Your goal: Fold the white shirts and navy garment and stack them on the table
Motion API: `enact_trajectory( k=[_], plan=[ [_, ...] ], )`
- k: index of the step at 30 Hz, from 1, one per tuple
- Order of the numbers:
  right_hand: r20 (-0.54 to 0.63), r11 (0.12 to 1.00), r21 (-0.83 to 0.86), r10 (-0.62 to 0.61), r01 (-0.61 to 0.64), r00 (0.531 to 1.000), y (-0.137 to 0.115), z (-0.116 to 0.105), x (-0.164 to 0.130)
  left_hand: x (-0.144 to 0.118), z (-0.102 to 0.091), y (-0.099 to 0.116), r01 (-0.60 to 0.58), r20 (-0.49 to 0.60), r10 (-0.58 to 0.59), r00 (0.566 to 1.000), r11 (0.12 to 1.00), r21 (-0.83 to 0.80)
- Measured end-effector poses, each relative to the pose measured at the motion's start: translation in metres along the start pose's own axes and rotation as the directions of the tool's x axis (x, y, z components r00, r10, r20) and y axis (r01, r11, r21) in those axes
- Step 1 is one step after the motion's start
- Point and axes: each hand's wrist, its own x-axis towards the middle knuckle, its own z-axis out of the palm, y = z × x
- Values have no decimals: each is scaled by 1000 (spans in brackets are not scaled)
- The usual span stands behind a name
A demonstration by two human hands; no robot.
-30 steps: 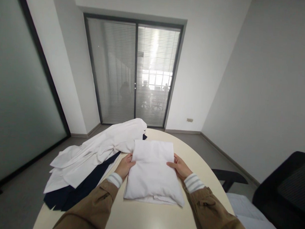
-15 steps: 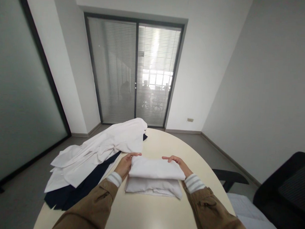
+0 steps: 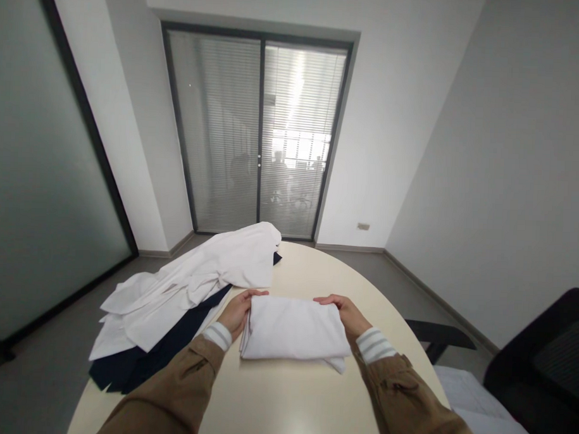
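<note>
Now that its far half has come down, the white cloth sits inside the right edge of the desk; this fold looks nearly made; left hand and right hand, part-curled, grip its far corners.

Office room, blinds, glass partition, black mesh chair

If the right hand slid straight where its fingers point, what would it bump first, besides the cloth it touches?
Probably the left hand, at its fingertips, along the far edge of the folded white cloth; depth is hard to judge, though.
</note>
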Motion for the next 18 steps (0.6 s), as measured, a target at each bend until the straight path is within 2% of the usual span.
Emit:
enact_trajectory(
  k=[5, 7, 8, 9, 10, 11, 12, 13, 14, 15, 18],
  plan=[
    [6, 999, -11, -31, 31, 1000, 2, -2, 4, 1, 1, 6, -104, -163, 136, 977, 976, 191],
    [-5, 998, -55, -40, 40, 999, 2, -1, 4, -9, 7, 13, -191, -173, 242, 955, 944, 269],
    [-13, 996, -72, -44, 43, 999, 1, 0, 4, -17, 11, 18, -261, -119, 318, 941, 902, 345],
    [-16, 996, -79, -50, 48, 999, 0, 1, 4, -26, 16, 21, -364, 5, 407, 913, 811, 458],
    [-13, 996, -75, -54, 53, 998, -1, 1, 3, -36, 22, 24, -482, 207, 450, 869, 673, 561],
    [-2, 996, -65, -56, 55, 998, -2, 2, 3, -45, 26, 26, -590, 417, 418, 807, 525, 614],
    [18, 997, -58, -55, 56, 998, -2, 2, 3, -53, 31, 26, -675, 577, 350, 738, 387, 628],
    [38, 996, -62, -56, 58, 998, -3, 1, 3, -59, 33, 25, -727, 677, 267, 686, 285, 624],
    [54, 995, -80, -57, 61, 997, -3, 0, 2, -62, 35, 24, -756, 730, 198, 654, 210, 620],
    [64, 991, -112, -59, 66, 996, -2, 0, 2, -63, 35, 22, -766, 751, 153, 642, 160, 622],
    [66, 974, -207, -73, 86, 995, 1, -2, 3, -55, 29, 16, -777, 767, 127, 629, 104, 621]
  ],
)
